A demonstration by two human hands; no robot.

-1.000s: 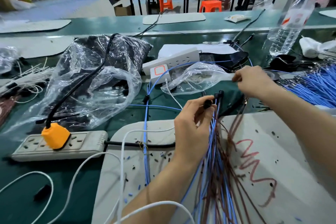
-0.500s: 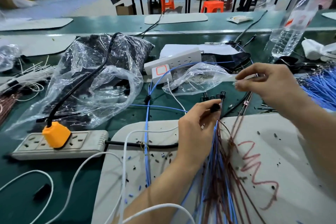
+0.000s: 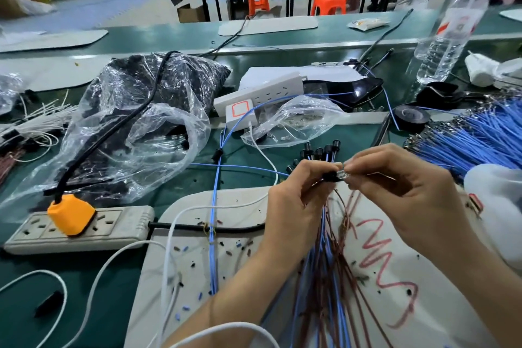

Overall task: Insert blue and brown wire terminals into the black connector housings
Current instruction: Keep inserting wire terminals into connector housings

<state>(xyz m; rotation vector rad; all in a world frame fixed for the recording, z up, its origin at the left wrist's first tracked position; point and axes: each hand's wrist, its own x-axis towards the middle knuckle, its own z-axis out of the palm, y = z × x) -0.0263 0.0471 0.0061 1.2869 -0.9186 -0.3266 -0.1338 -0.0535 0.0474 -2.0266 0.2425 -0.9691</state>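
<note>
My left hand pinches a small black connector housing and holds a bundle of blue and brown wires that hangs toward me over the white mat. Facing it, my right hand pinches a small clear part with a metal terminal right against the housing's end. Just beyond my fingers, several black housings with wires fitted stick up. A big heap of loose blue wires with terminals lies at the right.
A power strip with an orange plug lies at the left. Behind it sits a plastic bag of black parts. A small clear bag, black tape roll, water bottle and white jug surround the work spot.
My right hand came back from the small clear bag and down to my left hand, carrying a small clear part. The two hands now meet at the black housing.
</note>
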